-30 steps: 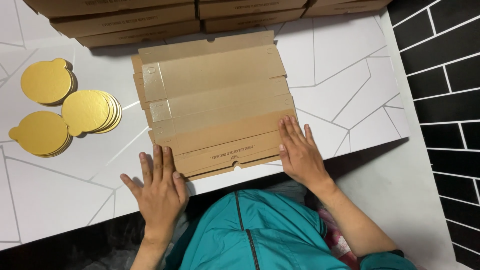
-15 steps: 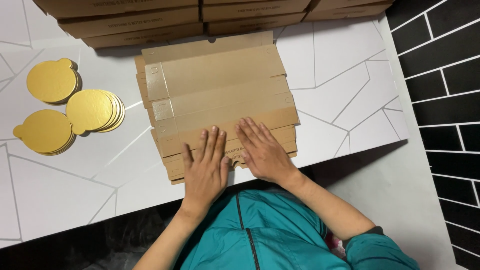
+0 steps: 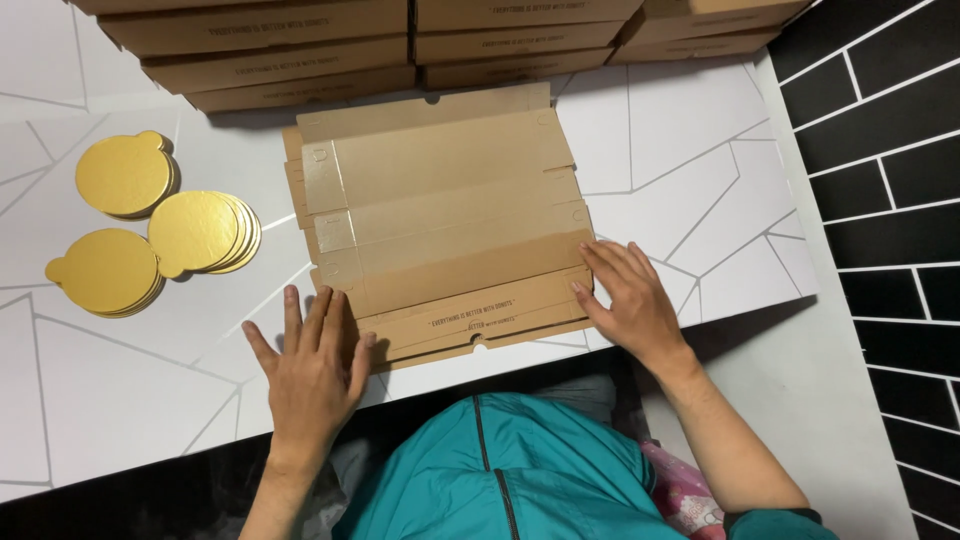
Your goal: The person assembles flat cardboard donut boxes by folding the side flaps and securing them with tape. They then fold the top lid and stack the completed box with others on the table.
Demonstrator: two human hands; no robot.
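white tabletop (image 3: 120,400) with thin grey lines runs under everything i see, and a black tiled wall (image 3: 880,150) stands on the far right side. starting at the left, i see three little piles of round gold cake boards (image 3: 150,235) lying flat on the table, well apart from the hands. next comes the left hand (image 3: 310,365), lying flat with its palm down on the table. its fingers (image 3: 300,320) are spread out a bit and point away from me, and the fingertips touch the near left corner of the flat cardboard box (image 3: 445,220). that box is brown, not folded up yet, and it lies in the middle of the table with its flaps open and its long side near the table edge. behind it, at the back of the table, i see stacks of flat brown boxes (image 3: 300,50) in rows. moving right, the right hand (image 3: 625,300) also lies palm down, with its fingers (image 3: 610,265) a little spread, resting on the near right end of the flat cardboard box. neither hand is pinching or holding anything. at the bottom i see a teal jacket (image 3: 510,470) with a zip.
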